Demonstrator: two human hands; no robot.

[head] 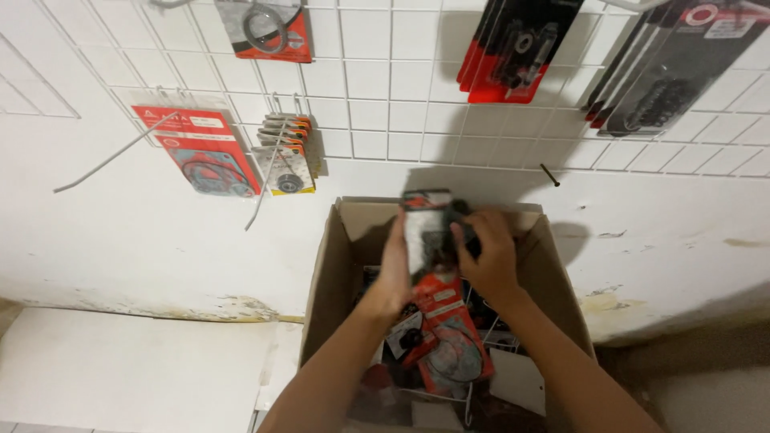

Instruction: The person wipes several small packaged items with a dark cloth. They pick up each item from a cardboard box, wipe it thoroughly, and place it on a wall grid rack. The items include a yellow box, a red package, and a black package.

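My left hand [395, 269] and my right hand [489, 256] are raised together over an open cardboard box [321, 273]. Between them they hold a blister pack [429, 228] with a red top, a clear front and a dark part inside. The left palm presses the pack's left edge, while the right fingers wrap its right side. The pack is blurred. Below it in the box lie more red carded packs [449, 337], some showing round gasket rings.
A white wire grid panel [369, 120] on the wall carries hanging packs: red gasket cards [200, 148], a stack of small bearing cards [287, 152], black-and-red packs [513, 48] and dark packs [666, 72]. Bare hooks [112, 156] stick out at left. A white floor slab [128, 369] lies lower left.
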